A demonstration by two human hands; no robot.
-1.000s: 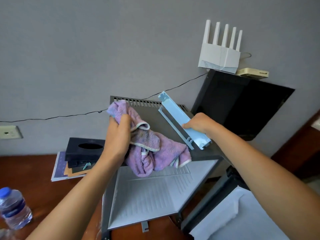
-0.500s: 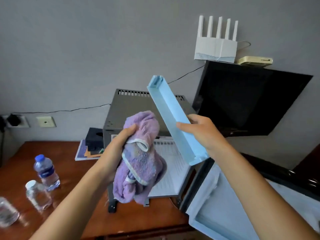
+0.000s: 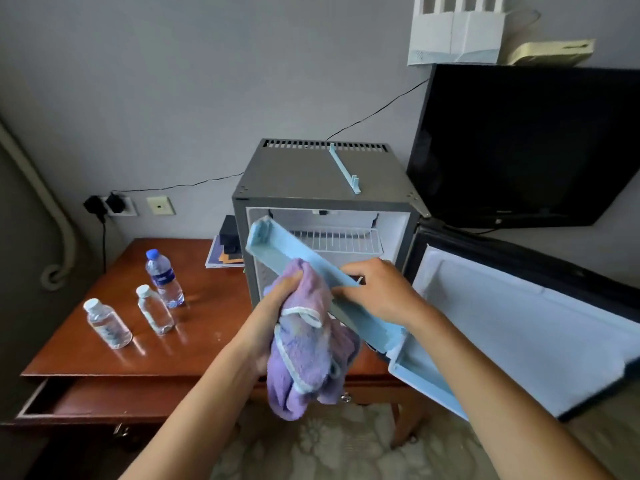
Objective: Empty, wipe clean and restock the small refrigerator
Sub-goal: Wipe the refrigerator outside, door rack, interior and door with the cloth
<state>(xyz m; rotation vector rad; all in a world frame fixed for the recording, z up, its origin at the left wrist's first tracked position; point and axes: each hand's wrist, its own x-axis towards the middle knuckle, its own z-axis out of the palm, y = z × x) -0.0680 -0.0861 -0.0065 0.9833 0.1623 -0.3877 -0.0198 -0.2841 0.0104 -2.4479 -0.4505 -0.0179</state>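
Left hand (image 3: 273,308) grips the towel (image 3: 306,344) against the blue tray (image 3: 311,268); right hand (image 3: 379,292) clasps that tray before the open fridge (image 3: 311,174). Three bottles (image 3: 164,278) apparently full on the bench (image 3: 194,344).

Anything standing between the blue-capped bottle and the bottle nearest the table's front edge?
Yes: in the head view, a smaller white-capped bottle stands between the blue-capped bottle and front bottle.

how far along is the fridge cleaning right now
Emptying looks done: the fridge stands open with only its wire rack showing, three water bottles out on the table. In hand: left hand rubs the purple towel on the blue door shelf, held by right hand. Left: refit, restock.
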